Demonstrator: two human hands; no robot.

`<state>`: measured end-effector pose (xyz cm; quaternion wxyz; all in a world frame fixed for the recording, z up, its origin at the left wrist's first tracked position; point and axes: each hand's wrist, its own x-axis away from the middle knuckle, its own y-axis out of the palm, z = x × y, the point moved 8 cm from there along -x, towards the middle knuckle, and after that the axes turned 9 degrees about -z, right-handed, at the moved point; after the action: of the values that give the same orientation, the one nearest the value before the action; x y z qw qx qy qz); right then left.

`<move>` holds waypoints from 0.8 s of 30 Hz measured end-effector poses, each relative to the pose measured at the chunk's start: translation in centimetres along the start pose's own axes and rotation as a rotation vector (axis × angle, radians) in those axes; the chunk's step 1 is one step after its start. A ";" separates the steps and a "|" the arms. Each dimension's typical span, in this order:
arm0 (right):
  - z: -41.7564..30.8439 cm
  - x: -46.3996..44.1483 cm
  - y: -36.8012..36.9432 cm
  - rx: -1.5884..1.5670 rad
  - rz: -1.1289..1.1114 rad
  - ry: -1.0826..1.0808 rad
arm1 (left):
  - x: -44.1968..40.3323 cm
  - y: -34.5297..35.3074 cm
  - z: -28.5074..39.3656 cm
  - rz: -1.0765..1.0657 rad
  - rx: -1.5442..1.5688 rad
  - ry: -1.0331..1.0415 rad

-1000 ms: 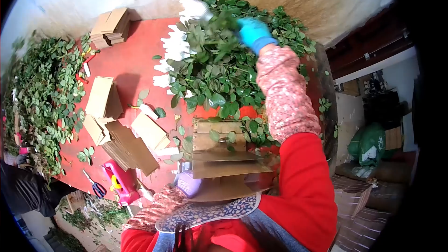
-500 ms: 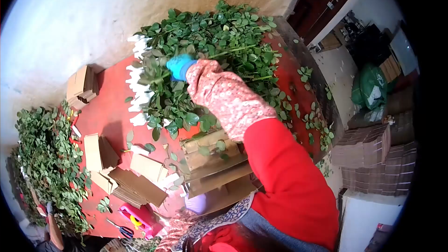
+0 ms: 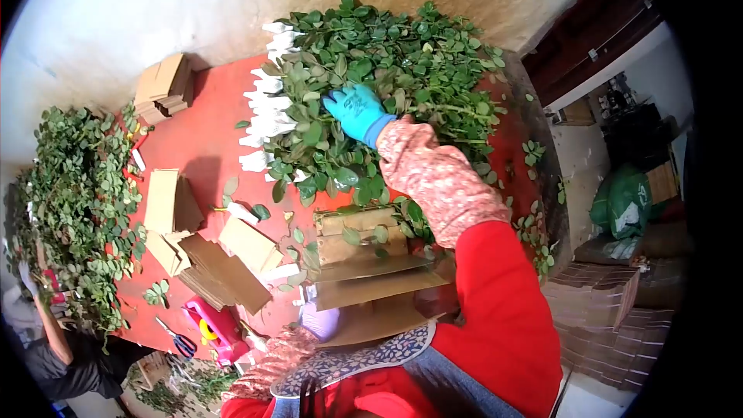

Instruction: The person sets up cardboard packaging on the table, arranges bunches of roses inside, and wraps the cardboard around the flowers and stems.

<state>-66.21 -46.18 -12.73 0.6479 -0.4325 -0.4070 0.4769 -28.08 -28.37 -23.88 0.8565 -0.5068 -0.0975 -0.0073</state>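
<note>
A purple-gloved left hand rests beside a brown-panelled stand while a blue-gloved right hand lies over a pile of green leafy stems on a red table.
Loose leaves dot the stand; the left fingers are out of sight, any grip uncertain. The stems run sideways beneath the nearer right hand, white-wrapped ends to its left; its fingers curve downward, their hold impossible to tell. Farther off sits a green plastic sack, contents hidden.
</note>
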 end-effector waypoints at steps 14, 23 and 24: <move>24.4 15.0 -4.6 -0.020 0.582 0.570 | 0.0 0.5 0.0 -0.265 0.021 -0.167; 21.0 22.6 -15.4 -0.286 0.753 0.396 | -0.5 -3.7 1.2 -0.068 0.011 -0.044; 19.8 23.5 -18.6 -0.457 0.911 0.340 | -0.4 -3.4 0.9 -0.087 0.105 -0.070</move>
<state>-74.83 -23.15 13.41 0.3214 -0.7665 -0.1609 0.5323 -28.94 -29.30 -20.59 0.8769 -0.4562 -0.1498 -0.0217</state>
